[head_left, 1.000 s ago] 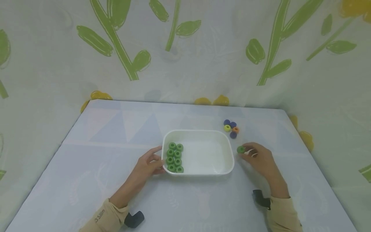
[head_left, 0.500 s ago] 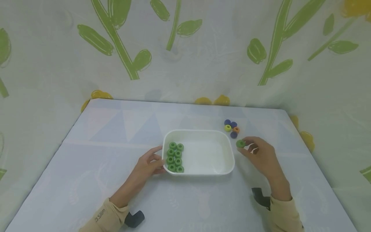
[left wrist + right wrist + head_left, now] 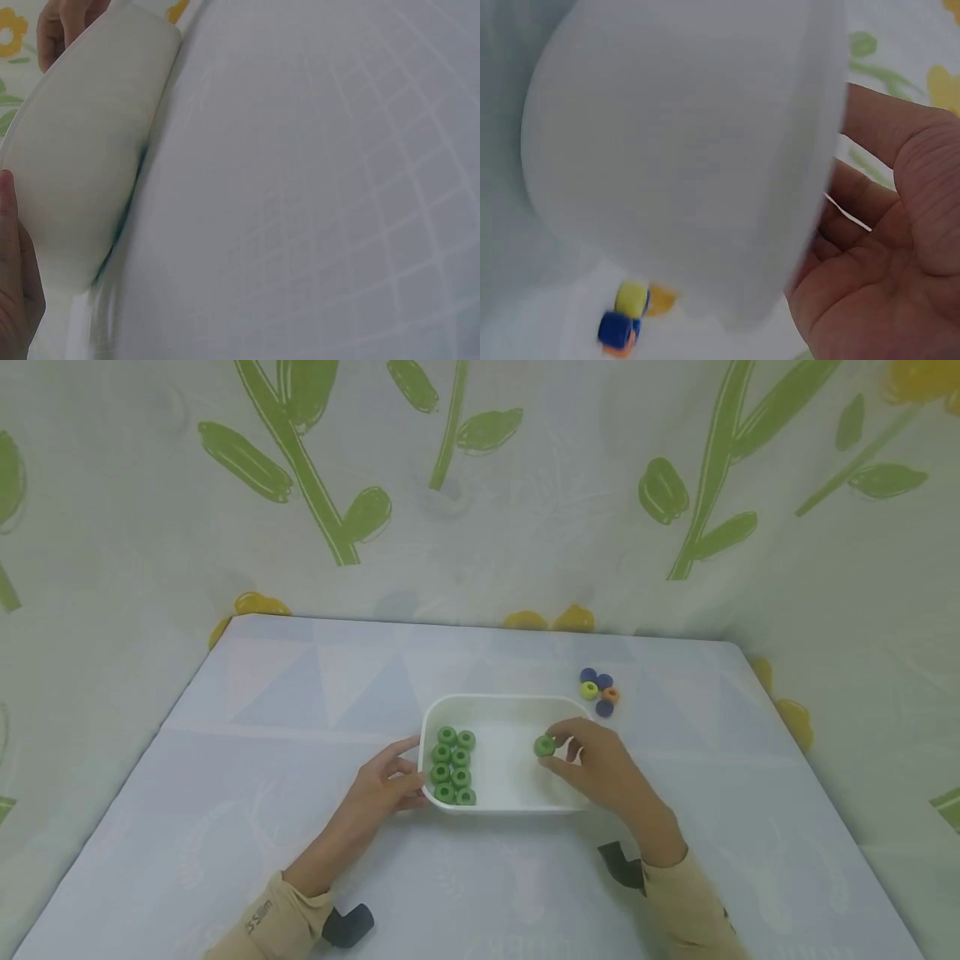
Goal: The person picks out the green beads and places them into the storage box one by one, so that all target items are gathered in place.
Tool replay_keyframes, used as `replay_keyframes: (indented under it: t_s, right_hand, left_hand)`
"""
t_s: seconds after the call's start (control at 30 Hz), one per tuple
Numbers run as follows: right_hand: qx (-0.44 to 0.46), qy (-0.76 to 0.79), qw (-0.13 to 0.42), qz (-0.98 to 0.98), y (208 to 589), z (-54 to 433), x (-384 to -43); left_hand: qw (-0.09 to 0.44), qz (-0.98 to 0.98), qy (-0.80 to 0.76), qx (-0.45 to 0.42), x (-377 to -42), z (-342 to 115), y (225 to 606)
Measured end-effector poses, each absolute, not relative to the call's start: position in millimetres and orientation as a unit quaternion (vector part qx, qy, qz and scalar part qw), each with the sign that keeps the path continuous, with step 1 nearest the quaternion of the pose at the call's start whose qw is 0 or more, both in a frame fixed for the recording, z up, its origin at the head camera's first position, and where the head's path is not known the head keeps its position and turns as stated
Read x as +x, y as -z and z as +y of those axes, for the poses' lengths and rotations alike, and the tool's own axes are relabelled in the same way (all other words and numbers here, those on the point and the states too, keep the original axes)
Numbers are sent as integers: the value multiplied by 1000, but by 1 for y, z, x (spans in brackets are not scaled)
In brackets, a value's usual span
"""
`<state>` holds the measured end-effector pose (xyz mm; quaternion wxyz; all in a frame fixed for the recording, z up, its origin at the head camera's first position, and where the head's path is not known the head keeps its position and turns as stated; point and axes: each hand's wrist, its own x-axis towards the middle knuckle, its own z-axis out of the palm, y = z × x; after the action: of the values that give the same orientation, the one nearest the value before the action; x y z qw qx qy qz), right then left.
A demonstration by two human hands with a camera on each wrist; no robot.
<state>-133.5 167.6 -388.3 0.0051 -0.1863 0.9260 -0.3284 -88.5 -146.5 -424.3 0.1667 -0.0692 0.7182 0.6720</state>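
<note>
A white plastic tray (image 3: 510,806) sits on the table, with two columns of green beads (image 3: 441,773) along its left end. My left hand (image 3: 381,783) grips the tray's left end, thumb at the rim. In the left wrist view, fingers of this hand (image 3: 13,277) lie against the tray's outer wall (image 3: 90,150). Over the right half of the tray, my right hand (image 3: 600,768) pinches one green bead (image 3: 544,746) between thumb and forefinger. From the right wrist, the tray wall (image 3: 682,150) hides the fingertips and the bead; the palm (image 3: 885,292) shows.
Behind the tray's right corner lies a small group of beads: purple-blue ones (image 3: 604,708), a yellow one (image 3: 588,691) and an orange one (image 3: 611,695). A pale patterned cloth covers the table (image 3: 300,685). A leaf-printed curtain (image 3: 525,527) hangs behind it.
My right hand has lifted the green bead a little, then carried it left from beside the tray to above its inside. The left hand keeps its place on the tray.
</note>
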Motion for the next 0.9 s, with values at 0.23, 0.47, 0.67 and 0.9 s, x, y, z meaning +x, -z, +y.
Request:
replay_keyframes:
  t_s: [0.23,0.47,0.67,0.9]
  right_hand:
    - [-200,294,89,930,400,137,-137]
    - [-186,274,183,926,409,117,-142]
    - [-204,274,213,915,407,110,-141]
    - [-237,286,220,902,407,107,-141]
  left_hand:
    - [165,719,-672,-68,-88,-146,424]
    - [166,717,-674,-66,-88,-148,426]
    - [167,714,-677,-63,-89,-148,427]
    - [167,713,-678,-58,-89,-149,427]
